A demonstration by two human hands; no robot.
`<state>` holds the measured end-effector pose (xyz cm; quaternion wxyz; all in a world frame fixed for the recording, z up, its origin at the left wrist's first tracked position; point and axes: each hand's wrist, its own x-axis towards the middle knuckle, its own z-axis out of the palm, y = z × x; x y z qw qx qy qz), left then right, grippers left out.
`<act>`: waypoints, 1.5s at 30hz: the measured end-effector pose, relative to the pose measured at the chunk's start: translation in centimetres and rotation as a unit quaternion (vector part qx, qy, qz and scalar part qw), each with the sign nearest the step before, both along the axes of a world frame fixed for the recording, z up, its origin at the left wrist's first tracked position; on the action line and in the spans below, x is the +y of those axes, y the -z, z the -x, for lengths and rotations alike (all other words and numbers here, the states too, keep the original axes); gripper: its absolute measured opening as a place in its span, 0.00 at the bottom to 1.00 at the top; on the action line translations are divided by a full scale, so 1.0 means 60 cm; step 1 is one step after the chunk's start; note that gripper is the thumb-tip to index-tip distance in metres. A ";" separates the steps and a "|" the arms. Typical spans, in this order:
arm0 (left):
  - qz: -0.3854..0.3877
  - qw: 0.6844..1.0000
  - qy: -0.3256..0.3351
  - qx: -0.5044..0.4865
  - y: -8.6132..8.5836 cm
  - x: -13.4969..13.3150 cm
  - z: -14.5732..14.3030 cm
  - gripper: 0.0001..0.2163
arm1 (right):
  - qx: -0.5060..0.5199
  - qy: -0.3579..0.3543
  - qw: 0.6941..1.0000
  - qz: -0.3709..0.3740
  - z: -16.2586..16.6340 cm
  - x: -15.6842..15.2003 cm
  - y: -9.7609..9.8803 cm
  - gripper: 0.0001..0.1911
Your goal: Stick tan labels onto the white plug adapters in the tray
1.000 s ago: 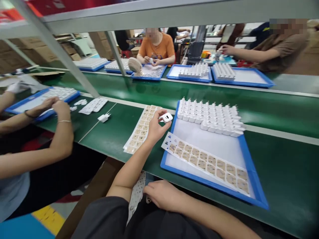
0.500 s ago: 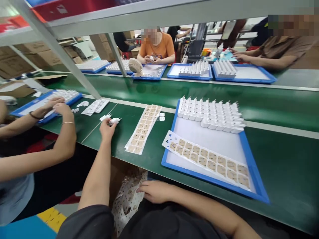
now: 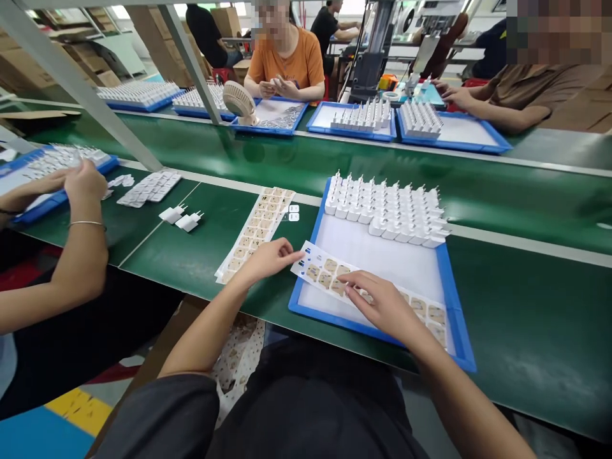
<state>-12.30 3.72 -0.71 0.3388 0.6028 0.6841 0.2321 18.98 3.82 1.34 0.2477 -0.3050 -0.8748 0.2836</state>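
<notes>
My left hand [image 3: 271, 258] is open at the left end of a strip of tan stickers [image 3: 329, 264]; its outstretched fingertip meets or nearly meets the white corner. Over the middle of that strip hovers my right hand [image 3: 385, 305], open with fingers apart, hiding several stickers. I cannot tell whether it touches them. The strip lies across the front of a blue-rimmed tray [image 3: 456, 306]. Rows of white plug adapters [image 3: 382, 207] stand pins up at the tray's back. Two more plug adapters, one [image 3: 171, 215] beside the other [image 3: 190, 221], lie on the green bench to the left.
More sticker sheets [image 3: 261, 223] lie left of the tray, beside two small white labels [image 3: 293, 213]. A co-worker's hand [image 3: 86, 182] is at the left. White pieces [image 3: 150, 187] are piled nearby. A slanted metal post [image 3: 105, 102] rises from the bench. Trays and people are across the belt.
My left hand has let go of the two plug adapters and moved right to the sticker strip. My right hand has risen from my lap to above the strip. The camera view has shifted.
</notes>
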 end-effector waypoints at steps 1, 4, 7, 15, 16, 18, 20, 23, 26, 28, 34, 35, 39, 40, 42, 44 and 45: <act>0.012 0.999 0.030 -0.016 -0.001 0.001 -0.022 0.21 | 0.003 0.008 1.000 -0.005 0.004 0.001 0.006 0.11; 0.004 0.997 0.054 -0.063 -0.002 -0.007 -0.053 0.18 | 0.017 0.012 0.999 -0.028 0.018 -0.003 0.026 0.11; -0.009 0.984 0.027 -0.175 0.002 -0.027 -0.061 0.15 | 0.037 0.018 0.997 -0.072 0.034 -0.010 0.046 0.12; 0.063 0.892 -0.081 -0.441 0.008 -0.063 -0.101 0.26 | 0.084 0.028 0.982 -0.165 0.064 -0.013 0.060 0.13; 0.066 0.885 -0.087 -0.454 0.008 -0.065 -0.106 0.26 | 0.085 0.028 0.982 -0.165 0.064 -0.013 0.059 0.13; 0.069 0.880 -0.086 -0.462 0.006 -0.070 -0.112 0.27 | 0.086 0.035 0.982 -0.167 0.063 -0.014 0.059 0.11; 0.057 0.892 -0.076 -0.443 0.003 -0.075 -0.117 0.28 | 0.090 0.042 0.982 -0.163 0.061 -0.015 0.059 0.10; 0.031 0.917 -0.058 -0.392 -0.001 -0.081 -0.119 0.29 | 0.108 0.048 0.987 -0.107 0.058 -0.016 0.059 0.08; 0.027 0.935 -0.042 -0.351 -0.003 -0.084 -0.118 0.28 | 0.123 0.052 0.991 -0.025 0.054 -0.016 0.057 0.06; 0.024 0.946 -0.043 -0.322 -0.003 -0.086 -0.118 0.28 | 0.123 0.049 0.991 -0.011 0.053 -0.017 0.056 0.04; 0.021 0.959 -0.039 -0.280 0.002 -0.090 -0.121 0.27 | 0.103 0.043 0.992 0.052 0.057 -0.023 0.049 0.06; 0.019 0.961 -0.037 -0.273 0.003 -0.090 -0.121 0.27 | 0.111 0.046 0.990 0.070 0.059 -0.025 0.049 0.06; 0.014 0.969 -0.038 -0.243 0.006 -0.089 -0.123 0.27 | 0.138 0.079 0.982 0.100 0.066 -0.031 0.054 0.07; 0.014 0.971 -0.037 -0.237 0.006 -0.088 -0.124 0.27 | 0.141 0.084 0.981 0.103 0.068 -0.032 0.055 0.07; 0.013 0.974 -0.034 -0.225 0.003 -0.086 -0.126 0.27 | 0.144 0.091 0.979 0.109 0.071 -0.033 0.057 0.08; 0.014 0.978 -0.025 -0.206 -0.001 -0.085 -0.129 0.26 | 0.155 0.105 0.976 0.108 0.073 -0.034 0.057 0.09; 0.016 0.981 -0.019 -0.194 -0.002 -0.085 -0.130 0.25 | 0.165 0.115 0.974 0.106 0.073 -0.034 0.056 0.09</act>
